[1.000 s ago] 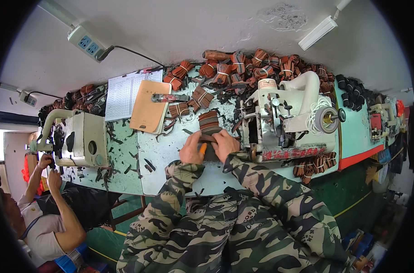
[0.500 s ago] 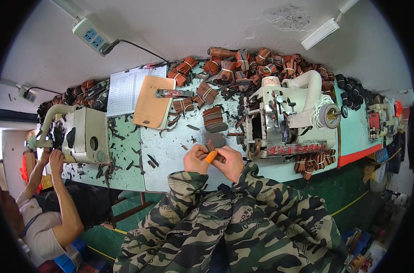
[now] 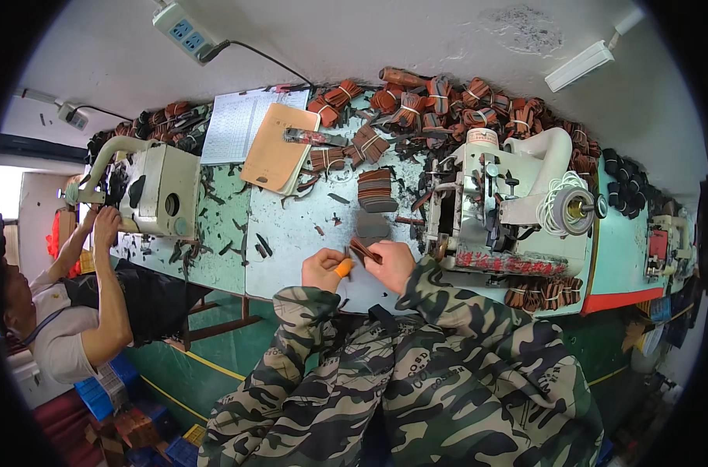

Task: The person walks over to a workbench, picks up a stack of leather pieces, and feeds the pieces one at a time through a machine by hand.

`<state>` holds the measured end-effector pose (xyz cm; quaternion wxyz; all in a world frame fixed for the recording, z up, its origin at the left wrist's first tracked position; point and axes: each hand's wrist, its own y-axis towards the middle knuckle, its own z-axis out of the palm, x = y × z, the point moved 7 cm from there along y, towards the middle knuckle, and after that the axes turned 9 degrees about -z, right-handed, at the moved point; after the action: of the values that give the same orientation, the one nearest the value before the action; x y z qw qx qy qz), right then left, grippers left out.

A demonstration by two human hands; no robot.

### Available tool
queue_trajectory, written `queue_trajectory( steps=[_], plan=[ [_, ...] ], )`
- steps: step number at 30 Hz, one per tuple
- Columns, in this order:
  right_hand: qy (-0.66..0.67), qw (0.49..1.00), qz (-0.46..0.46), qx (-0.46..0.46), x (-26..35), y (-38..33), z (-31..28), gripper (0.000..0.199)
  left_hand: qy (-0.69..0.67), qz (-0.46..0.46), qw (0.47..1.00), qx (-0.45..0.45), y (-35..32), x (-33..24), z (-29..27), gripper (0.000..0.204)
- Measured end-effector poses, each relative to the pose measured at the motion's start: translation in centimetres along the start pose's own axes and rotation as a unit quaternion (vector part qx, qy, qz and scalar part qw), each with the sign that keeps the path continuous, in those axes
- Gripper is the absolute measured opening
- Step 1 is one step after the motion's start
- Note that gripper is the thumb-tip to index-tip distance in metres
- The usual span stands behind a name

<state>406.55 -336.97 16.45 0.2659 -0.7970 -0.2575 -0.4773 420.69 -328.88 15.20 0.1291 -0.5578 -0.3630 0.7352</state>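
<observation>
Strips [image 3: 360,249] pinched, work seemingly midway!
Right hand [image 3: 393,266] clamps them; left hand [image 3: 321,269], can't tell; bundles [image 3: 409,110], upper centre, tied; centre stack [image 3: 376,191] looks untied.

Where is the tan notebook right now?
In the head view, the tan notebook lies left of centre on the table, partly over the white sheet and beyond the left hand.

At left, a co-worker [image 3: 62,342] at a cream machine [image 3: 153,191]. On the pale worktop [image 3: 284,272], a tan notebook [image 3: 272,156] overlapping a printed sheet [image 3: 241,124]; toward the right, black bundles [image 3: 623,185]. Above, a wall-mounted white power strip [image 3: 184,33]. Below, green floor [image 3: 233,338].
</observation>
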Motion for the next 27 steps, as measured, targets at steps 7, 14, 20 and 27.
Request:
queue_trajectory(
  steps=[7,14,20,27],
  plan=[
    [-0.224,0.969,-0.091,0.042,0.2,-1.1,1.8,0.015,0.416,0.325,0.846,-0.082,-1.9,-0.8,2.0,0.017],
    [-0.307,0.949,-0.053,0.049,-0.8,-0.8,3.1,0.019,0.387,0.372,0.828,-0.159,0.6,-2.5,1.7,0.018],
    [-0.214,0.975,-0.011,0.049,-0.5,-4.2,1.4,0.02,0.583,0.404,0.701,-0.078,4.3,-4.2,6.3,0.011],
    [0.412,0.894,0.156,-0.079,-2.6,-4.5,-0.7,0.039,0.111,-0.012,0.994,0.018,4.7,-0.2,2.8,0.016]
  ],
)
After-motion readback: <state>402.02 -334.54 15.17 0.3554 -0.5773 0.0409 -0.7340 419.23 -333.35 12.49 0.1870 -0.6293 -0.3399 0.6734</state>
